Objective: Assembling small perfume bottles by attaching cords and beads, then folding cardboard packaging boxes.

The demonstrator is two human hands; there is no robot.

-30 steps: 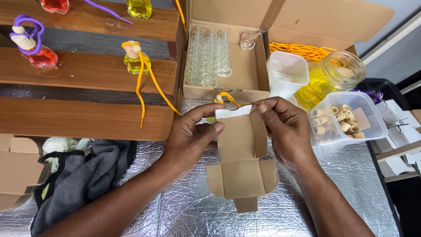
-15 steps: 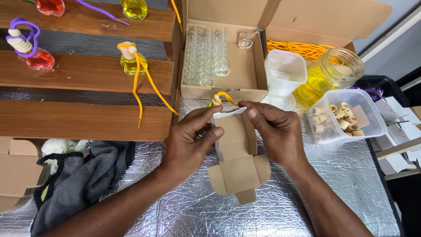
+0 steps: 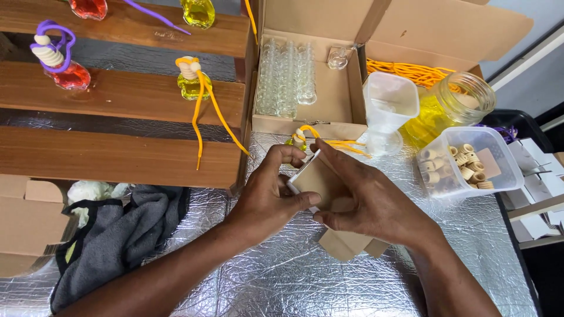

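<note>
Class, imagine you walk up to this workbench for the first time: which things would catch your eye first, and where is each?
At centre, the left hand and right hand fold a small brown cardboard box over the crinkled silver table cover. On the wooden shelves to the left stand little bottles of bright liquid, one red bottle with a purple cord. At upper right sits a glass jar of yellow liquid.

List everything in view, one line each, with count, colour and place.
small carton: one, brown, held in both hands
small filled bottles: two red, three yellow, on the wooden shelves and behind the carton
empty bottles: many, clear, in the open cardboard box
glass jar: one, yellow liquid, right
plastic tub of caps: one, clear, right
cloth: one, grey, lower left
foil sheet: silver, covering the table
left hand: grips the carton
right hand: grips the carton
</note>
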